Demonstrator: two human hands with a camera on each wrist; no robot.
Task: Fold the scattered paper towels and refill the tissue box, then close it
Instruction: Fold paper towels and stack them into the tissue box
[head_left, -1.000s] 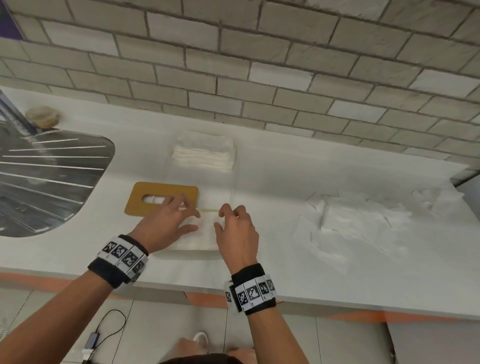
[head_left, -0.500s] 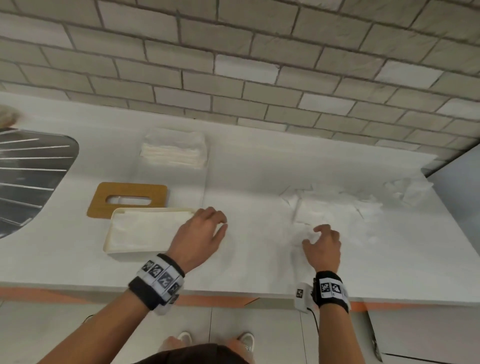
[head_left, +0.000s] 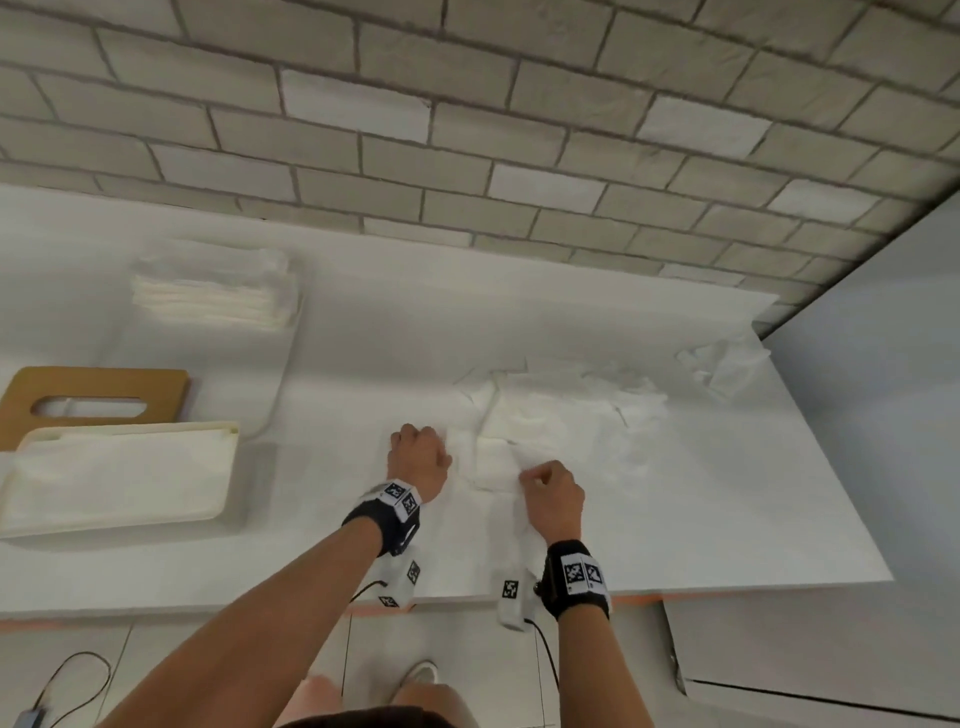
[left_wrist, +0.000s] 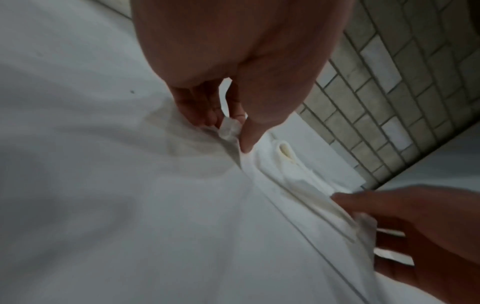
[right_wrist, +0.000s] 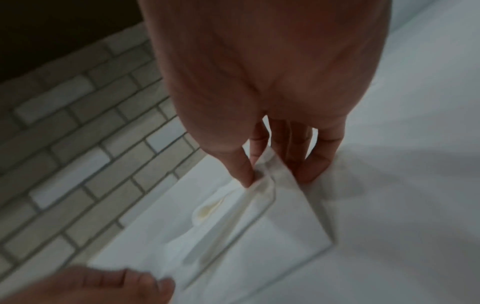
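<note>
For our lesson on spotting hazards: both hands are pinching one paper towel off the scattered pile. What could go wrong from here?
1. The left hand and right hand pinch opposite corners of the thin paper towel; pulling apart might tear it.
2. It overlaps the scattered pile, so neighbouring sheets may drag along.

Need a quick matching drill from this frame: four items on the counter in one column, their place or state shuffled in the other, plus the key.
Things:
1. lid
2. tissue box
3. folded stack
4. paper towel

Places or states:
A. pinched at its near corners by the left hand and right hand
B. open, with towels inside, at the counter's front left
C. brown with a slot, lying flat behind the box
D. piled by the brick wall, untouched

Pairs: 1-C, 2-B, 3-D, 4-A
</note>
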